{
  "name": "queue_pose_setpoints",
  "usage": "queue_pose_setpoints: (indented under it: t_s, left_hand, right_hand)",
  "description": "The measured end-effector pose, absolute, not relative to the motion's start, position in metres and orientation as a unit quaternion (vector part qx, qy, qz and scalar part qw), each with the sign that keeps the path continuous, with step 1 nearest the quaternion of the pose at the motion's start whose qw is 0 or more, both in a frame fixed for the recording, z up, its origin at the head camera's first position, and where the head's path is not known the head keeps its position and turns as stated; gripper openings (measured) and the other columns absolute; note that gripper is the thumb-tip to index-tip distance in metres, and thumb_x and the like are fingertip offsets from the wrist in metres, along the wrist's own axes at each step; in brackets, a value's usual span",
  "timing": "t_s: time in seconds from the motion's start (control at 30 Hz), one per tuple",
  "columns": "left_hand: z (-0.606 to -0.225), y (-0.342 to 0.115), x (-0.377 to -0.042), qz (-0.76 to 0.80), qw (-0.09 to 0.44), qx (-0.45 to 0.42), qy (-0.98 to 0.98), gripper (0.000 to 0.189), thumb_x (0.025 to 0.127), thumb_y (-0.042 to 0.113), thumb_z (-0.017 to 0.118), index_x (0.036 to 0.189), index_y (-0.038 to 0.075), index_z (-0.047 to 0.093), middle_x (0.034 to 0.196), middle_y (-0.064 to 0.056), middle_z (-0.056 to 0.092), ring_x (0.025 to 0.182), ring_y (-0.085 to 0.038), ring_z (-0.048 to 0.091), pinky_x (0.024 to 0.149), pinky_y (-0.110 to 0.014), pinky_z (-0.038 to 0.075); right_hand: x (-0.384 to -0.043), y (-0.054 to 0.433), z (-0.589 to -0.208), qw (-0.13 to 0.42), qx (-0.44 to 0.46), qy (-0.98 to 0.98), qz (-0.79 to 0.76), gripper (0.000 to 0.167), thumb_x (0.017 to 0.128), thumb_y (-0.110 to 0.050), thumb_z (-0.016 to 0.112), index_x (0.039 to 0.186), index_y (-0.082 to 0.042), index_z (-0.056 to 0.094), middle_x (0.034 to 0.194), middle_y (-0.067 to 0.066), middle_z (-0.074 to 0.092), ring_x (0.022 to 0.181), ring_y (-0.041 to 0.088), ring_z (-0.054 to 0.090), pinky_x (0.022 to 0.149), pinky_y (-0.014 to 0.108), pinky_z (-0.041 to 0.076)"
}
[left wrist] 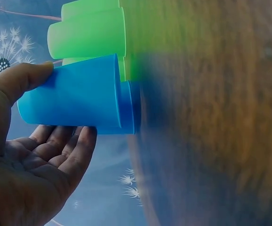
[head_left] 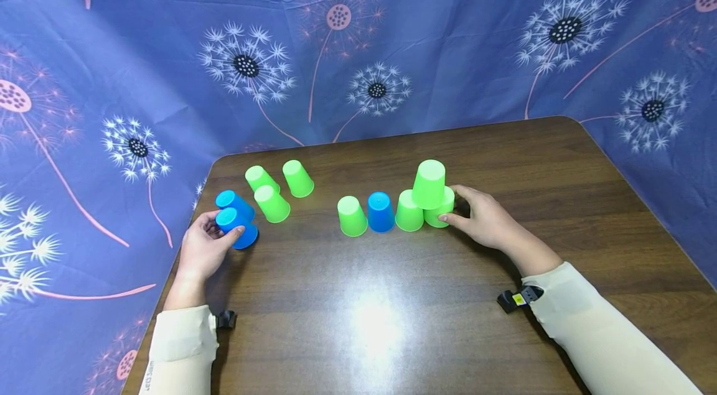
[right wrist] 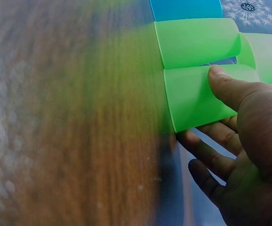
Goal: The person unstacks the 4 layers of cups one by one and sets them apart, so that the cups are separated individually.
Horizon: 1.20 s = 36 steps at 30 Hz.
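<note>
At the table's left side my left hand [head_left: 203,246] holds an upside-down blue cup [head_left: 239,230] between thumb and fingers. Just behind it stands a second blue cup [head_left: 226,197]. In the left wrist view, the held blue cup [left wrist: 75,92] has its rim slightly off the tabletop. On the right, my right hand [head_left: 484,218] grips the end green cup [head_left: 442,211] of a row, thumb in front and fingers behind. Bridging that cup and its neighbouring green cup [head_left: 409,213] is an upper green cup [head_left: 430,183]. The right wrist view shows the gripped green cup [right wrist: 192,96] resting on the table.
Leftward in the row stand a blue cup [head_left: 381,213] and a green cup [head_left: 351,218], both upside down. Three more green cups, one of them nearest the blue pair [head_left: 272,203], are at the back left. A blue patterned cloth [head_left: 459,40] hangs behind the brown wooden table [head_left: 313,308].
</note>
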<state>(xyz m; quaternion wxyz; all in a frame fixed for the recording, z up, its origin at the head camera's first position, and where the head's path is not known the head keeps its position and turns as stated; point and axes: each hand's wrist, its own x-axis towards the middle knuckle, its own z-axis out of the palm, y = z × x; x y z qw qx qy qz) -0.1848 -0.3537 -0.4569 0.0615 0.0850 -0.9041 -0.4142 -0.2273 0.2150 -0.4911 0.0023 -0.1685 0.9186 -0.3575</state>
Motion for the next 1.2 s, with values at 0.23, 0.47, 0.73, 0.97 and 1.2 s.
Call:
queue_pose_setpoints:
  t_s: [0.23,0.47,0.73,0.97,1.2]
  left_hand:
    - [-0.458,-0.355,-0.184,-0.415,0.039,0.095,-0.904,0.07,0.095,0.034,0.08,0.143,-0.006,0.05,0.135,-0.026,0.06,0.123,-0.037,0.061,0.081,-0.004,0.043]
    - [-0.459,-0.356,-0.184,-0.416,0.026,0.089,-0.904,0.068,0.095,0.028,0.081,0.142,-0.009,0.048,0.134,-0.029,0.06,0.121,-0.037,0.062,0.078,-0.004,0.045]
    - [-0.458,-0.357,-0.185,-0.406,0.012,0.084,-0.91,0.071,0.094,0.027,0.082,0.144,-0.01,0.047,0.136,-0.031,0.059,0.124,-0.041,0.061,0.079,-0.004,0.044]
    - [-0.449,-0.362,-0.177,-0.409,0.012,0.105,-0.906,0.081,0.092,0.037,0.083,0.15,-0.006,0.044,0.142,-0.028,0.056,0.131,-0.041,0.058,0.103,-0.034,0.054]
    - [-0.419,-0.354,-0.171,-0.403,0.122,0.098,-0.902,0.074,0.092,0.034,0.083,0.148,-0.001,0.05,0.142,-0.021,0.061,0.133,-0.038,0.058,0.109,-0.042,0.05]
  right_hand:
    - [-0.227,0.215,-0.491,0.001,-0.171,0.918,-0.359,0.067,0.095,-0.035,0.081,0.147,-0.003,0.054,0.138,0.019,0.063,0.132,0.041,0.056,0.109,0.062,0.043]
    - [-0.227,0.215,-0.491,0.002,-0.171,0.918,-0.359,0.068,0.095,-0.036,0.08,0.148,-0.003,0.053,0.139,0.018,0.062,0.132,0.041,0.056,0.109,0.062,0.044]
    - [-0.227,0.215,-0.49,0.003,-0.17,0.918,-0.359,0.066,0.095,-0.034,0.081,0.147,-0.004,0.053,0.136,0.017,0.064,0.129,0.038,0.058,0.107,0.06,0.045]
    - [-0.227,0.214,-0.489,0.008,-0.169,0.917,-0.36,0.068,0.095,-0.035,0.08,0.149,-0.004,0.052,0.137,0.017,0.063,0.13,0.039,0.057,0.108,0.061,0.045]
    - [-0.226,0.214,-0.488,0.01,-0.168,0.918,-0.36,0.067,0.095,-0.033,0.081,0.149,-0.003,0.052,0.136,0.017,0.064,0.129,0.039,0.057,0.107,0.06,0.045]
